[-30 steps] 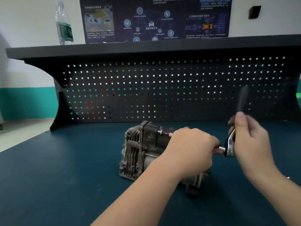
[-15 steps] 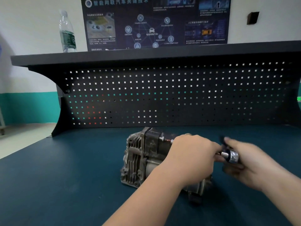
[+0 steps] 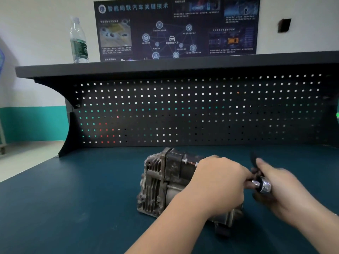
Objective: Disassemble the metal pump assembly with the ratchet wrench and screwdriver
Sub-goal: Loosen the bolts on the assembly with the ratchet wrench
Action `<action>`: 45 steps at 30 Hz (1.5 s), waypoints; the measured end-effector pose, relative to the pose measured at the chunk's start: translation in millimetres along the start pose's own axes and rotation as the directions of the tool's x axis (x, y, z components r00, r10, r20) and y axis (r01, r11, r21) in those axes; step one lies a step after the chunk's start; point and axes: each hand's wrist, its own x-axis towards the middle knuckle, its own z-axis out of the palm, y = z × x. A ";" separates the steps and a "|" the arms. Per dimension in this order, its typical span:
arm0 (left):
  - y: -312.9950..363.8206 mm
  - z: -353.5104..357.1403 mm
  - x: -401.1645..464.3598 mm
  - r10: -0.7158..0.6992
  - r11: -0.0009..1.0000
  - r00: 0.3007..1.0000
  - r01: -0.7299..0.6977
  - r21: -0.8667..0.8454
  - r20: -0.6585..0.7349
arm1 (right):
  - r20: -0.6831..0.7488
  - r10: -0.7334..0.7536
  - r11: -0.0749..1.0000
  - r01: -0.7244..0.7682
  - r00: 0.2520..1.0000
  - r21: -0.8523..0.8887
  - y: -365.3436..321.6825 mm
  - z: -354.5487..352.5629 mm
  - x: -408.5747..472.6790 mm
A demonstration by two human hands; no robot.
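Both your hands work at the pump [image 3: 165, 182] on the bench [image 3: 73, 198]: left hand [image 3: 218, 182] curled over its end, right hand [image 3: 282, 187] gripping the ratchet wrench [image 3: 264, 186].

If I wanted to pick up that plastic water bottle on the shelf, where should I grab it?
Grab the water bottle around its middle, about where the green label wraps it. It stands upright at the left end of the black shelf, so reach in from the front, fingers around the sides. The body looks round and even there; the top narrows, so a hold there would probably be less steady.
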 end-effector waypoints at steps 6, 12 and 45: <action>0.3 -2.6 -1.1 0.025 1.000 0.999 -0.025 0.014 -0.033 | -0.044 -0.721 0.681 0.694 0.692 -0.235 -9.8 0.7 -17.7; -0.2 -3.2 -1.1 0.018 1.000 0.999 -0.017 0.005 -0.038 | -0.004 0.003 0.997 -0.002 1.000 0.071 -1.8 3.5 -1.1; 2.2 -6.4 0.5 0.016 1.000 0.998 -0.016 -0.006 0.067 | -0.012 -0.225 0.959 0.220 0.974 -0.178 0.6 -2.3 0.0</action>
